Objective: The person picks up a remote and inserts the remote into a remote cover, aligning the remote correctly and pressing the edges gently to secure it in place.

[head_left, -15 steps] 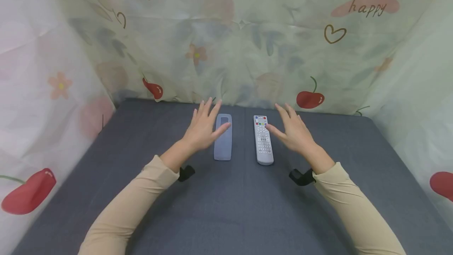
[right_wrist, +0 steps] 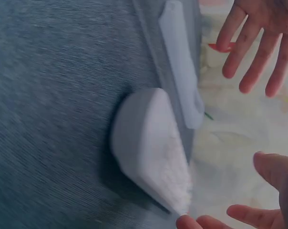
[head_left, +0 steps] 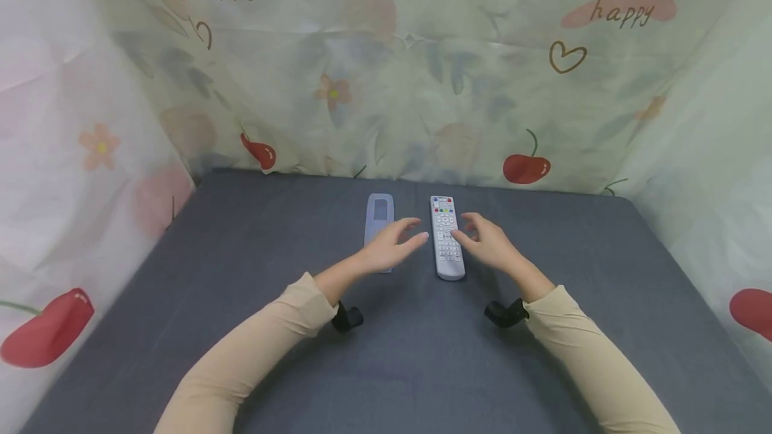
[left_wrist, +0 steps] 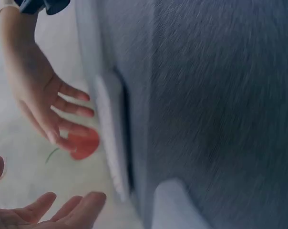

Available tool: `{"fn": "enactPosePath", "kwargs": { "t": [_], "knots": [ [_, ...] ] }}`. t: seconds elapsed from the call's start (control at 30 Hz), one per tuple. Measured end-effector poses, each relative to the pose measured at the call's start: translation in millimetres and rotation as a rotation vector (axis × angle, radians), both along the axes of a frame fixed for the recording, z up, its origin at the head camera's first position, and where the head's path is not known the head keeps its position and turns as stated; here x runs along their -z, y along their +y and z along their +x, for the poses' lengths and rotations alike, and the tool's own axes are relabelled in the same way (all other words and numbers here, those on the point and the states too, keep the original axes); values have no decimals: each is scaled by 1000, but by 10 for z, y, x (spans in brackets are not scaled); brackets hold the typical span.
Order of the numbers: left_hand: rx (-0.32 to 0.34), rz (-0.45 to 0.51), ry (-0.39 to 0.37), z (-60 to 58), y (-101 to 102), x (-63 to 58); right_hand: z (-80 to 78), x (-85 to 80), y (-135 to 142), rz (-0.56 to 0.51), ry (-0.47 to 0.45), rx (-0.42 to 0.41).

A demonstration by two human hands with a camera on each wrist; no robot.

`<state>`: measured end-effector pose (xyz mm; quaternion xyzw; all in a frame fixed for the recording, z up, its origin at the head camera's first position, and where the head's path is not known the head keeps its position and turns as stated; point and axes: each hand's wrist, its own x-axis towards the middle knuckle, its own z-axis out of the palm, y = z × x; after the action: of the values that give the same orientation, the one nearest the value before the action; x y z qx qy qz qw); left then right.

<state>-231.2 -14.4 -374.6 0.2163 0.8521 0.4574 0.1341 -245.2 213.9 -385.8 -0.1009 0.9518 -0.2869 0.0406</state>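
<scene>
Both hands shift since half a second ago: I see the left hand [head_left: 386, 250] swing rightward and back over the lower part of the pale blue cover [head_left: 375, 226], while the right hand [head_left: 490, 245] draws slightly back beside the white remote [head_left: 447, 240]. Remote and cover keep their places, side by side and apart on the dark table [head_left: 392, 380].

From the head camera I read the remote's buttons and the cover's rectangular recess; neither is legible in my wrist feeds. The right wrist feed gives me instead the remote's thick, angled end in profile, with the cover lying low beyond it. The left wrist feed, blurred, shows the remote edge-on and the right hand's fingers near it; only a rounded end of the cover enters at the bottom.

The left hand is free, thumb and fingers apart, pointing across toward the remote. The right hand is likewise empty, fingers loosely bent along the remote's right side, its thumb overlapping that edge in the head view; I cannot tell whether it touches. Both forearms, in beige sleeves [head_left: 274, 327], angle inward, a black mount [head_left: 348, 319] at each wrist.
</scene>
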Motion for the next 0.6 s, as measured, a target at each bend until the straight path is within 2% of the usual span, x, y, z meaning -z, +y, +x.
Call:
{"fn": "enactPosePath", "kwargs": {
  "t": [0.17,0.33,0.5,0.6],
  "knots": [
    [-5,37,-111,17,133,205,13,107,-18,18,-58,13],
    [-25,112,-274,51,210,378,29,165,-49,3,-95,23],
    [-32,258,-429,65,254,451,30,229,-82,-40,-108,30],
    [-21,309,-495,73,282,459,24,257,-95,-63,-109,29]
  ]
}}
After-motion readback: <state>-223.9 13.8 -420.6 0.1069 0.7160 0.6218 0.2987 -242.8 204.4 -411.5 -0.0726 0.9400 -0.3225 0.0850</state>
